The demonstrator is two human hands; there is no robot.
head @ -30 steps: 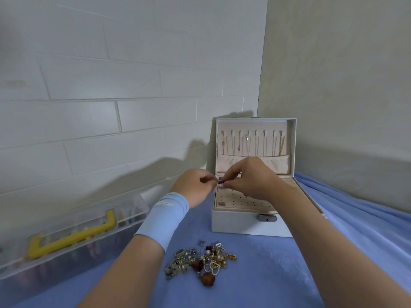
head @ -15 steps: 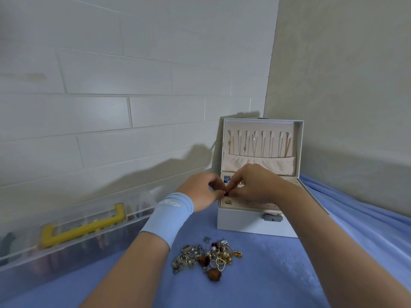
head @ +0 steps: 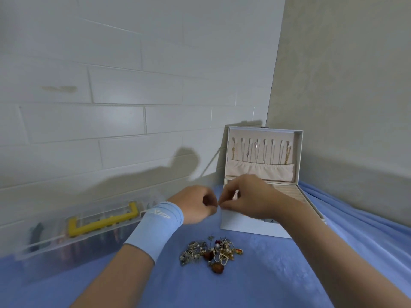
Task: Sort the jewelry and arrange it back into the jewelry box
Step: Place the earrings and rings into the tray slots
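Note:
A white jewelry box [head: 249, 228] stands open in the corner on the blue cloth. Several thin chains hang in its lid [head: 262, 150] above a cream pocket. A tangled pile of jewelry [head: 211, 252] with pearls, gold pieces and red stones lies in front of the box. My left hand [head: 193, 206] and my right hand [head: 249, 196] meet at the box's front left corner. Their fingertips pinch a tiny piece of jewelry together, and the fingers almost hide it. My right hand covers the box's earring tray.
A clear plastic organizer [head: 51, 243] with a yellow handle [head: 100, 221] lies along the tiled wall at the left. A blue cloth [head: 278, 274] covers the surface. Walls close the back and right side. A light blue wristband [head: 155, 225] is on my left forearm.
Both hands have come down and slightly toward me, from above the earring tray to the box's front left corner. They stay joined at the fingertips. The camera view has tilted up a little.

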